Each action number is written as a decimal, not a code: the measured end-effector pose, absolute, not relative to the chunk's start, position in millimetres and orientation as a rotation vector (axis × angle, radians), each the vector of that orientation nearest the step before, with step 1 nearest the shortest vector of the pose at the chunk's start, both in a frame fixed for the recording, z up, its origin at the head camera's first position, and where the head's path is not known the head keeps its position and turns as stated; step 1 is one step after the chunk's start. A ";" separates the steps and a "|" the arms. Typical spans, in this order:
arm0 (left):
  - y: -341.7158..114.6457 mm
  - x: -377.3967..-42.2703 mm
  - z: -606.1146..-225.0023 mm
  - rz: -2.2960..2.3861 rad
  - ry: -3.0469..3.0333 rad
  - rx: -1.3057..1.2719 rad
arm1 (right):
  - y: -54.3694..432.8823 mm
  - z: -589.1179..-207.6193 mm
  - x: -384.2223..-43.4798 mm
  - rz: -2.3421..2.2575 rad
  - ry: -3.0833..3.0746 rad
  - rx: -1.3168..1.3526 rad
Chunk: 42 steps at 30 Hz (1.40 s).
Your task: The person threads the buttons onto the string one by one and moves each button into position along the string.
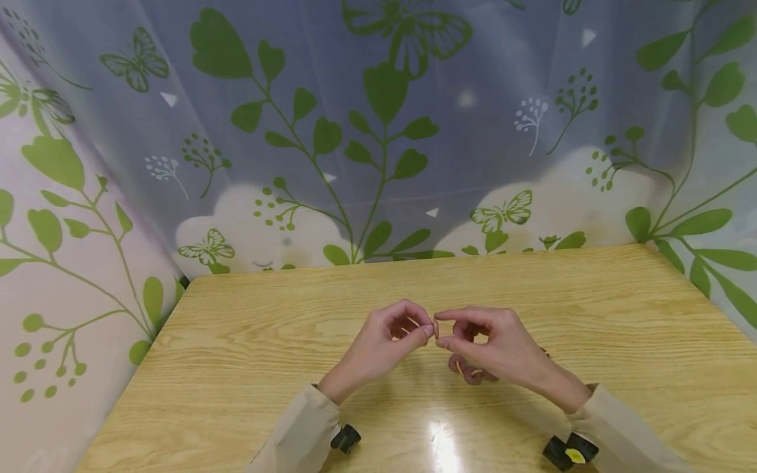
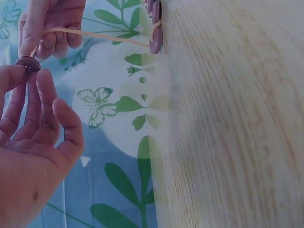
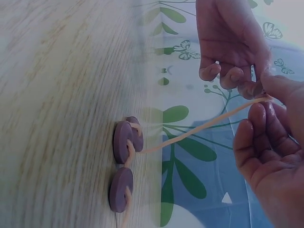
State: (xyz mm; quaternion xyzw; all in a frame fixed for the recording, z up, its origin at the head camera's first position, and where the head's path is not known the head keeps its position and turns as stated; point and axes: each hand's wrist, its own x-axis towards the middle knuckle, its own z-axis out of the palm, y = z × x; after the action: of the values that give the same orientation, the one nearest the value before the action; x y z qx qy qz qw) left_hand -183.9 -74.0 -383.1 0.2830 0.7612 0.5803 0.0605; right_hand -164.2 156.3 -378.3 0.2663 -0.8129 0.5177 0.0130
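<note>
A small round brown button [image 1: 436, 327] stands on edge between both hands, above the table. My left hand [image 1: 381, 341] pinches it between thumb and fingertips; in the left wrist view the button [image 2: 27, 63] shows small holes near the thumb. From the other side my right hand [image 1: 493, 338] holds the button's rim with thumb and forefinger. A pale orange cord [image 3: 204, 123] stretches from the fingertips down to more brown buttons [image 3: 121, 189], which are threaded on it and stand on the table beneath the right hand. The cord's end is hidden by the fingers.
The wooden table [image 1: 248, 328] reaches back to a hanging cloth [image 1: 331, 197] printed with leaves and butterflies, which also covers the left and right sides. A dark wrist strap [image 1: 345, 438] sits on the left sleeve, and another strap [image 1: 558, 453] on the right.
</note>
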 end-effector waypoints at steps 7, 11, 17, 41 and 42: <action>-74.4 -182.4 -381.6 1.729 2.321 0.855 | 155.1 -379.3 -165.0 1.614 -2.523 0.847; -74.5 -181.3 -380.8 1.722 2.323 0.849 | 154.5 -380.5 -165.1 1.654 -2.489 0.902; -75.8 -181.2 -380.1 1.707 2.338 0.844 | 153.7 -381.0 -165.1 1.724 -2.472 0.928; -85.9 -178.9 -376.8 1.730 2.308 0.803 | 154.8 -386.8 -170.3 1.597 -2.456 0.895; -86.3 -178.8 -376.3 1.728 2.311 0.801 | 154.7 -387.1 -170.5 1.600 -2.460 0.897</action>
State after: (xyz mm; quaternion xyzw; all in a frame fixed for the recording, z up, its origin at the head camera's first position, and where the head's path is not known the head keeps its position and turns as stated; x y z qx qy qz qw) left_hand -178.8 -86.3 -376.3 0.2667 0.7696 0.5755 0.0733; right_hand -170.5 154.7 -387.1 0.2920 -0.8012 0.5211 0.0363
